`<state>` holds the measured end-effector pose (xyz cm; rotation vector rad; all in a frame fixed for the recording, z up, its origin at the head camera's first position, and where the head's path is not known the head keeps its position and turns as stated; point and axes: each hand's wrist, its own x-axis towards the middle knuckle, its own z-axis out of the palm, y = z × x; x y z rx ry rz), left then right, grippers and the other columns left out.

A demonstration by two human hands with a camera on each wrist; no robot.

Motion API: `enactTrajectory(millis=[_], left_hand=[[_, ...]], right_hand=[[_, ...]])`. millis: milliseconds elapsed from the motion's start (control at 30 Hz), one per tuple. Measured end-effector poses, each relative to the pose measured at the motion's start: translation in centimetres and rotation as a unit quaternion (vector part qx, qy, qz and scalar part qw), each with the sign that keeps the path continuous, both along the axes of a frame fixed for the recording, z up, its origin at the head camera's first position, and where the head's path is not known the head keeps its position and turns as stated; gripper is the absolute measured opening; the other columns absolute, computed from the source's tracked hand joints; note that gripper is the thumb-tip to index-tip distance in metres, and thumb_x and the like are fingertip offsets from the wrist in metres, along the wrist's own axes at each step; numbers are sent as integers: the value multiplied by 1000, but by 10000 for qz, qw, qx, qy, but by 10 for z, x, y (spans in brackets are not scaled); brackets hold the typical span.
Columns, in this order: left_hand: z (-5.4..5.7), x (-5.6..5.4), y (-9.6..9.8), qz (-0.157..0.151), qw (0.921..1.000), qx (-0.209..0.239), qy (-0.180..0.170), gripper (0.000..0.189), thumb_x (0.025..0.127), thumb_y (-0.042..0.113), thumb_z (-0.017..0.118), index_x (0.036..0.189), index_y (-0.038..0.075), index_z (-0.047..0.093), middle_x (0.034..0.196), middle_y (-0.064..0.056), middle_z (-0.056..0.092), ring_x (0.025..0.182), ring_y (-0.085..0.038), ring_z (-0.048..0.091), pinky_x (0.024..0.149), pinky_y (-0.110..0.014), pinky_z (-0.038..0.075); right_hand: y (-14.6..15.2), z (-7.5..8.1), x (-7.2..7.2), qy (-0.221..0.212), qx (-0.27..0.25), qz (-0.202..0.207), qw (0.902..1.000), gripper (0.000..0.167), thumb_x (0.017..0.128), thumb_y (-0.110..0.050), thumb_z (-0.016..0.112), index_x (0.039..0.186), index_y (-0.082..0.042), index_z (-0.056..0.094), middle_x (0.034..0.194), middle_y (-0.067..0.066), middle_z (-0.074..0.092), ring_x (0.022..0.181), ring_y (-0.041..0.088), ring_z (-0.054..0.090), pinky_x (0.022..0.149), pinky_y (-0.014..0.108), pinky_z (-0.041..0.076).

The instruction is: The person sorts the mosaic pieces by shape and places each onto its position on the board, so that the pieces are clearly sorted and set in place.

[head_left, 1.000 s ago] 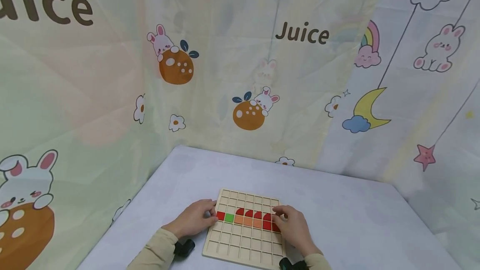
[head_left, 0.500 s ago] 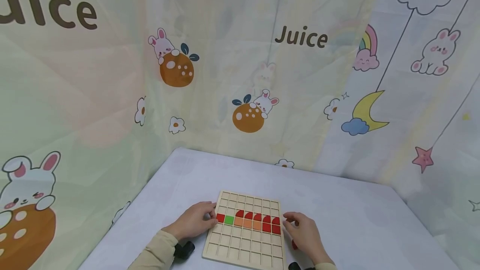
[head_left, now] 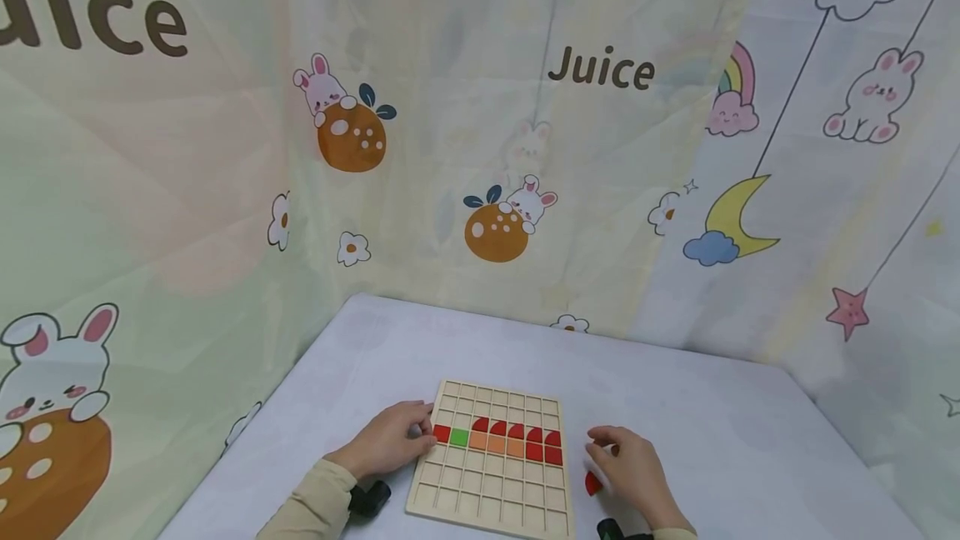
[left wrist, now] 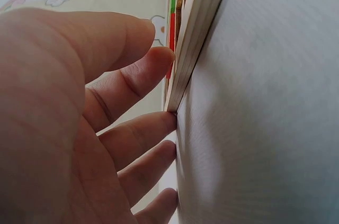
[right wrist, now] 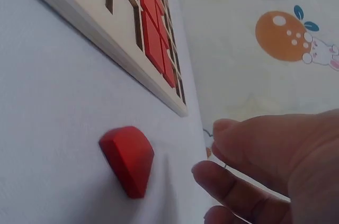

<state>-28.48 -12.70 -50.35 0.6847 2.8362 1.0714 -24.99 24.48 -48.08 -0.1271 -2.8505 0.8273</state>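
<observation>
A wooden grid board (head_left: 491,486) lies on the table. Across its middle runs a row with one red square (head_left: 442,435), a green square (head_left: 459,437), orange squares (head_left: 497,443) and red squares (head_left: 553,454). Several red quarter-round pieces (head_left: 517,431) fill cells just above. My left hand (head_left: 390,437) rests by the board's left edge, a fingertip at its rim in the left wrist view. Right of the board, my right hand (head_left: 630,472) hovers with bent fingers and nothing between thumb and index finger. Below its fingertips, a loose red quarter-round piece (right wrist: 130,158) lies on the table.
The white table (head_left: 690,423) extends behind and to the right of the board. Printed curtains (head_left: 420,190) with bunnies and oranges stand along its far and side edges. Each wrist wears a small black camera (head_left: 369,498).
My right hand has moved right, off the board's right end, revealing a red quarter-round piece in the last cell and the loose one on the table. My left hand has stayed put.
</observation>
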Motion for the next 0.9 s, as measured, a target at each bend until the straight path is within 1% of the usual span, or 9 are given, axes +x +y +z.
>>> enactTrajectory(millis=[267, 433, 533, 667, 767, 900], left_hand=[[0, -1, 0, 5, 10000, 19, 43, 19, 90, 27, 69, 76, 28, 57, 139, -13, 56, 134, -37, 45, 108, -58, 37], [0, 1, 1, 37, 10000, 10, 32, 19, 90, 26, 70, 76, 27, 57, 139, -14, 56, 134, -37, 44, 108, -58, 36], [0, 1, 2, 50, 10000, 21, 33, 19, 90, 26, 70, 76, 27, 57, 138, -14, 56, 134, -38, 44, 108, -59, 36], [0, 1, 2, 46, 10000, 25, 57, 19, 90, 26, 70, 76, 27, 57, 138, -14, 56, 134, -38, 44, 108, -59, 36], [0, 1, 1, 24, 10000, 6, 71, 19, 90, 26, 70, 76, 27, 56, 138, -13, 57, 134, -37, 45, 108, -58, 37], [-1, 0, 1, 15, 10000, 0, 56, 20, 90, 26, 70, 76, 27, 56, 138, -12, 57, 133, -36, 46, 108, -58, 37]], right_hand=[[5, 0, 0, -401, -20, 81, 9992, 15, 83, -3, 69, 98, -5, 72, 90, 2, 68, 79, 17, 56, 70, 36, 57], [8, 1, 4, -458, -88, 147, 9988, 17, 80, 1, 67, 97, -3, 72, 87, 2, 68, 76, 17, 56, 67, 34, 56], [10, 3, 7, -475, -73, 214, 9986, 19, 78, 3, 66, 96, -4, 72, 86, 1, 68, 75, 16, 56, 69, 36, 57], [14, 2, 8, -576, -61, 322, 9978, 20, 78, 3, 67, 96, -5, 72, 88, 1, 69, 77, 16, 57, 73, 38, 57], [18, 1, 7, -753, -109, 396, 9963, 21, 77, 2, 70, 97, -5, 72, 88, 0, 68, 78, 16, 58, 74, 38, 57], [23, -1, 8, -998, -357, 581, 9927, 24, 74, 1, 74, 98, -7, 72, 90, 0, 68, 80, 16, 58, 74, 38, 56]])
